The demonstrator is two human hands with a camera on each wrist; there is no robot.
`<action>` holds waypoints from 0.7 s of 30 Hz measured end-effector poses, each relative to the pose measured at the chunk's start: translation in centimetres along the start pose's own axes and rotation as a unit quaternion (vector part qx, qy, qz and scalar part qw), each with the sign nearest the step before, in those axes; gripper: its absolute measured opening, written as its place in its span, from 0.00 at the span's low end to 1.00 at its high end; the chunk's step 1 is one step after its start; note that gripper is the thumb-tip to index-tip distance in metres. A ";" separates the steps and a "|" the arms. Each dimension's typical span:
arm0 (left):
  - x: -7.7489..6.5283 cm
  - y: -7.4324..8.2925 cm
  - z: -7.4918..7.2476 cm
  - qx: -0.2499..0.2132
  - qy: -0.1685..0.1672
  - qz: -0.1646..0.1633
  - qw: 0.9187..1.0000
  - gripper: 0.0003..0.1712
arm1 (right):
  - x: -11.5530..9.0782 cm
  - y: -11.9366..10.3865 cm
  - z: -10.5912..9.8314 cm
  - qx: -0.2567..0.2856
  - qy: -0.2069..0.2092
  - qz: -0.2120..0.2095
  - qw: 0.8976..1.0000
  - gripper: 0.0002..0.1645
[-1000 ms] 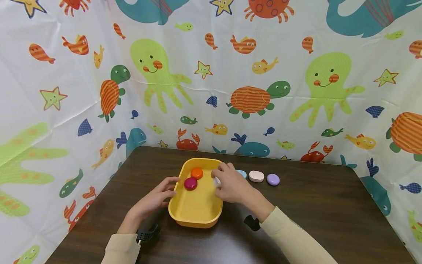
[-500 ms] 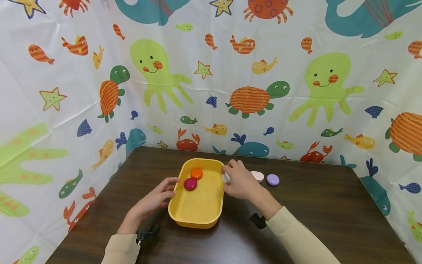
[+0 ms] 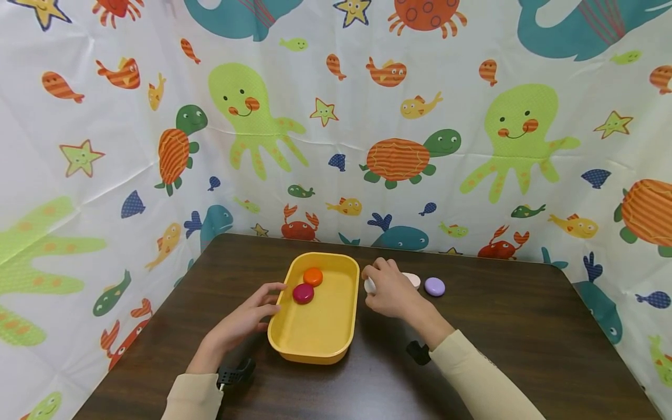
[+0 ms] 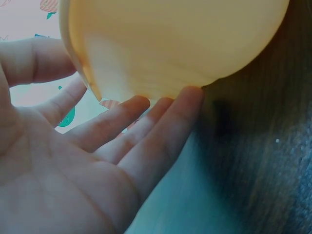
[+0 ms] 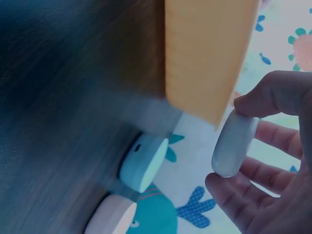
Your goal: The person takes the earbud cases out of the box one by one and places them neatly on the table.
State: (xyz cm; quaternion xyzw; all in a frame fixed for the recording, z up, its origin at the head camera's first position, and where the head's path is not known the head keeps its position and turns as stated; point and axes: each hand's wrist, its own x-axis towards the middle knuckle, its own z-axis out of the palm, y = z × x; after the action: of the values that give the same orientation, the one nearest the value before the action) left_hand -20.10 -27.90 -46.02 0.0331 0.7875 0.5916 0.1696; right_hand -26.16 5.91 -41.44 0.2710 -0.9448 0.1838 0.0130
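My right hand (image 3: 391, 291) pinches a smooth white oval piece (image 5: 235, 144) between thumb and fingers, just right of the yellow tray (image 3: 315, 347). Seen from the right wrist, the piece hangs above the table, apart from the tray wall. My left hand (image 3: 244, 315) touches the tray's left side with its fingers extended; from the left wrist, its fingertips (image 4: 191, 95) meet the wall. Inside the tray lie an orange round piece (image 3: 312, 276) and a dark red one (image 3: 303, 293). A light blue piece (image 5: 141, 163) with a small dark slot is hidden by my right hand in the head view.
Right of my hand, a pale pink oval piece (image 3: 413, 280) and a lilac round one (image 3: 434, 286) stand in a row on the dark wooden table (image 3: 525, 338). A white curtain (image 3: 336, 58) printed with sea animals hangs behind and along the left side.
My right hand has moved right, from over the tray to past its right rim, still holding the white piece. It now covers the light blue piece. My left hand stays in place.
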 end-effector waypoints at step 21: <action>-0.2 0.2 0.1 -0.004 -0.005 0.008 1.000 0.30 | 0.0 1.7 1.9 -0.005 -0.017 0.018 1.000 0.18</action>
State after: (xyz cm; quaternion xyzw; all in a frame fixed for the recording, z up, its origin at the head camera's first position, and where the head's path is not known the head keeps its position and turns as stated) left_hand -19.93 -27.85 -45.83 0.0413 0.7843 0.5955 0.1688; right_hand -26.88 6.61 -43.77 0.2574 -0.9504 0.1746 -0.0048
